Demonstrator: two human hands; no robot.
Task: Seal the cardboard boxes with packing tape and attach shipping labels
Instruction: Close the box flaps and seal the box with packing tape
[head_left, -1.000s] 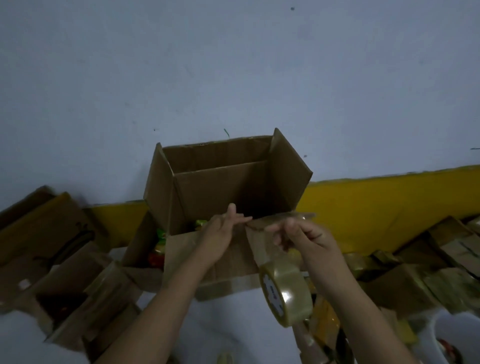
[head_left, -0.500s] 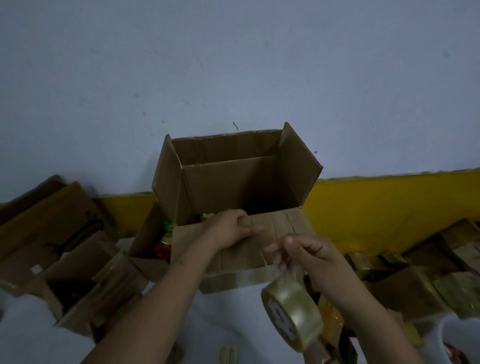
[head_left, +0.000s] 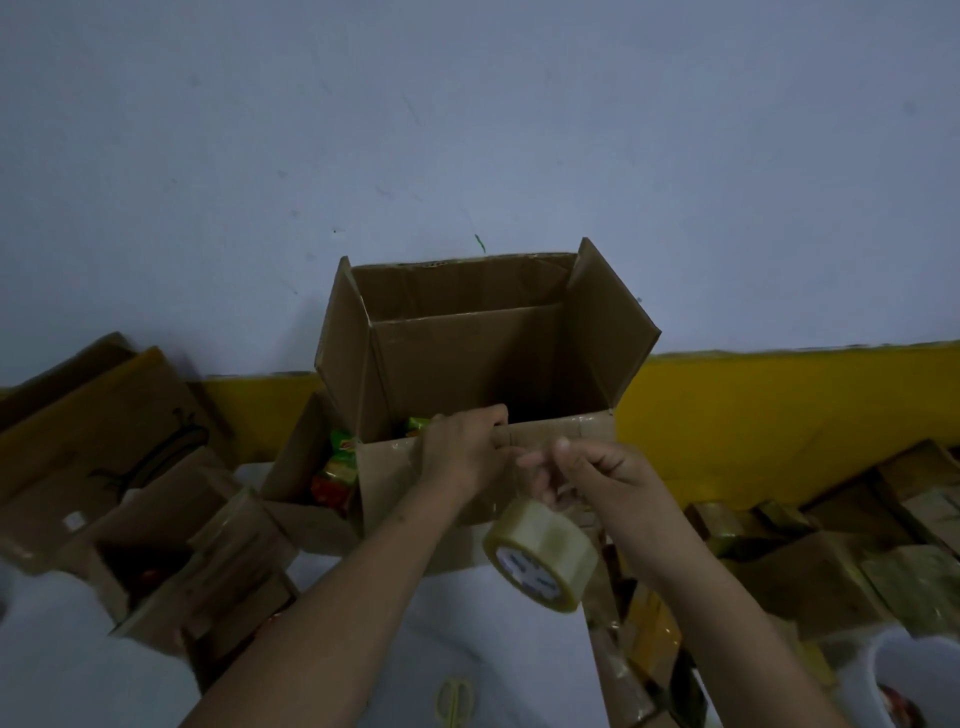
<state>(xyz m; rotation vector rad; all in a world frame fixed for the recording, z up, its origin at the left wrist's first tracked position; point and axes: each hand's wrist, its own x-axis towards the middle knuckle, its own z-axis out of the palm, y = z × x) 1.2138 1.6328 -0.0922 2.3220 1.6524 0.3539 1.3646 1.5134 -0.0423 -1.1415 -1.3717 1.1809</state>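
Observation:
An open brown cardboard box (head_left: 467, 358) stands against the wall, its flaps up and its inside dark. My left hand (head_left: 462, 452) grips the top of the box's near wall, fingers curled over the edge. Just to the right, my right hand (head_left: 597, 475) pinches a strip of clear tape running from a roll of packing tape (head_left: 540, 553) that hangs below the fingers. A shiny band of tape lies along the near wall's top edge. Green and red packets (head_left: 337, 467) show beside the box's left corner.
Several open and flattened cardboard boxes (head_left: 130, 467) lie to the left, taped brown parcels (head_left: 831, 545) pile up on the right. Yellow scissors (head_left: 454, 701) rest on the white surface near the bottom edge. A white bucket (head_left: 919, 670) sits at the bottom right. A yellow band runs along the wall's base.
My right hand has drawn the tape down from the box's top edge, and the roll has dropped lower. My left hand has closed over the near wall's edge.

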